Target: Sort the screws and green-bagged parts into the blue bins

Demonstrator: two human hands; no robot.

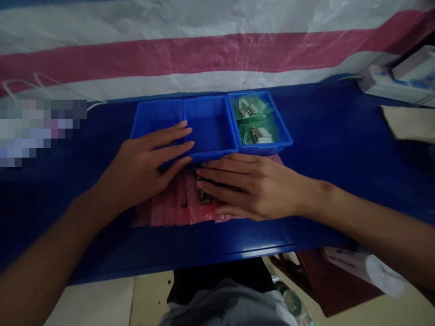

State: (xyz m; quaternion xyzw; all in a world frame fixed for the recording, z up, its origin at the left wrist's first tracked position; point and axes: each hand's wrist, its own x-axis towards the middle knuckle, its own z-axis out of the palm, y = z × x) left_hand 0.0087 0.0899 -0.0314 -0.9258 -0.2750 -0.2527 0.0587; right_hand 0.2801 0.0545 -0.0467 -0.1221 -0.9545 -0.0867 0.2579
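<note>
Fingers outstretched, my left hand (151, 158) reaches over the front edges of the left blue bin (158, 111) and the middle blue bin (208, 120). Its thumb hangs above red plastic bags (165, 209) laid side by side on the table. My right hand (246, 184) lies flat and open over the bags, its fingertips at a small pile of dark metal pieces (203, 197), perhaps screws. These are partly hidden under the fingers. One loose dark piece (184, 202) lies to the left of the pile.
In the right blue bin (284, 136) are green bags (254, 113) of silvery metal pins. A blue table (326, 149) carries everything. A white power strip (384, 86) and a beige sheet (408, 123) sit at the right. A brown stool (333, 280) stands below the table's front edge.
</note>
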